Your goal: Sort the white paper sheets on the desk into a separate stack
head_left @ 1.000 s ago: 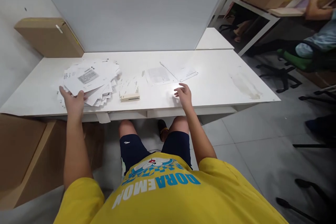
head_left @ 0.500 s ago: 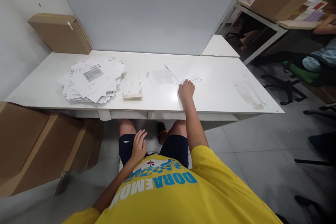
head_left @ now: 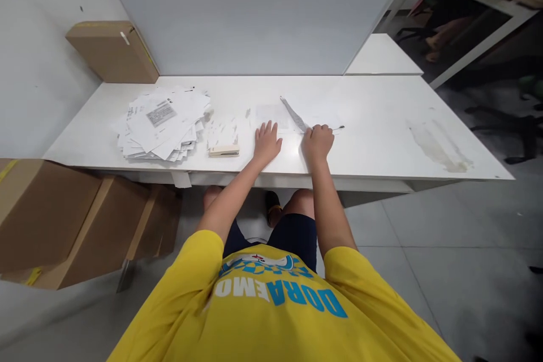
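My right hand [head_left: 319, 142] is closed on a sheet of paper [head_left: 293, 115] over the white table. One edge of the sheet is lifted, and its grey printed part faces me at a slant. My left hand [head_left: 267, 143] lies on the tabletop with its fingers stretched out, just to the left of the sheet and near a faint pale patch. Left of that hand rests a cream stapler [head_left: 223, 150]. Farther left sits a fanned, untidy pile of printed papers [head_left: 159, 136].
A cardboard box [head_left: 114, 56] stands at the table's back left against a grey panel [head_left: 254, 17]. Large cartons [head_left: 51, 215] fill the floor at lower left. A brownish stain [head_left: 441, 144] marks the table's right end. Another desk [head_left: 479, 0] and chairs stand beyond.
My left hand has moved from my lap up onto the table beside the sheet. In my right hand the sheet's edge has lifted, showing more grey print. The camera view has shifted slightly.
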Tool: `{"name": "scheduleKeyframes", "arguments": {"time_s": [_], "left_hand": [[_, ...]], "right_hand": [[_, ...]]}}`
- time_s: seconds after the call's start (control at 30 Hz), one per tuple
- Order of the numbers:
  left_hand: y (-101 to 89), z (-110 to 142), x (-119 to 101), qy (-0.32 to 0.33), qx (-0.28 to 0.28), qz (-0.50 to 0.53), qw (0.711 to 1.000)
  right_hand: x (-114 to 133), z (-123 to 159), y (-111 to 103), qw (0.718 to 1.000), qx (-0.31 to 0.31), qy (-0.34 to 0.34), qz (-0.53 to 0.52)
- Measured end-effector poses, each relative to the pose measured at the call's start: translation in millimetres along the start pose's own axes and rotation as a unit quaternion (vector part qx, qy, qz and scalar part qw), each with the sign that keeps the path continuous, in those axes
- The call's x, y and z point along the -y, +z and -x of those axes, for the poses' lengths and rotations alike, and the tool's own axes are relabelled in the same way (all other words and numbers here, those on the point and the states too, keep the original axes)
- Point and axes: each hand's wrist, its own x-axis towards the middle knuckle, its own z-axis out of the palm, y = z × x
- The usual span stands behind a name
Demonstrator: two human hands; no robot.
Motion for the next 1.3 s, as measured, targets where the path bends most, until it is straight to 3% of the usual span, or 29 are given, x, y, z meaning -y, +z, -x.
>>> {"name": "scheduleKeyframes", "arguments": {"time_s": [0.1, 0.27, 0.4, 0.5, 0.6, 0.7, 0.83, 0.93, 1.03, 1.1, 1.2, 1.3], "left_hand": [[9.2, -14, -3, -0.021, 0.009, -0.017, 1.000], [4.0, -7, -8, 0.008, -0.013, -0.055, 0.998], [2.0, -1, -11, 0.048, 0.008, -0.069, 0.996], [0.0, 13, -12, 0.077, 0.048, -0.065, 0.994], [-7.3, 45, -11, 0.120, 0.058, -0.051, 0.990], [-18.1, 87, -2, 0.164, 0.048, -0.062, 0.983], [-39.3, 131, 22, 0.275, 0.048, -0.046, 0.959], [-60.2, 147, 39, 0.281, 0.002, 0.011, 0.960], [-72.0, 149, 47, 0.267, -0.018, 0.020, 0.963], [-69.6, 147, 49, 0.258, -0.001, 0.000, 0.966], [-55.7, 145, 47, 0.246, 0.040, -0.032, 0.968], [-43.7, 148, 45, 0.236, 0.062, -0.041, 0.969]], "right_hand": [[0, -2, -4, 0.997, -0.053, 0.017, -0.048], [-4, 3, -7, 0.964, -0.166, 0.028, -0.207], [-10, 12, -8, 0.903, -0.270, 0.065, -0.328], [-22, 13, -11, 0.854, -0.330, 0.152, -0.372], [-36, 10, -13, 0.802, -0.364, 0.260, -0.396], [-48, 16, -15, 0.784, -0.348, 0.294, -0.421], [-62, 48, -22, 0.805, -0.316, 0.270, -0.424], [-69, 81, -33, 0.821, -0.271, 0.268, -0.426], [-66, 109, -42, 0.799, -0.223, 0.295, -0.474], [-62, 121, -44, 0.788, -0.180, 0.291, -0.512], [-59, 126, -44, 0.797, -0.131, 0.266, -0.526], [-65, 114, -50, 0.828, -0.168, 0.247, -0.474]]}}
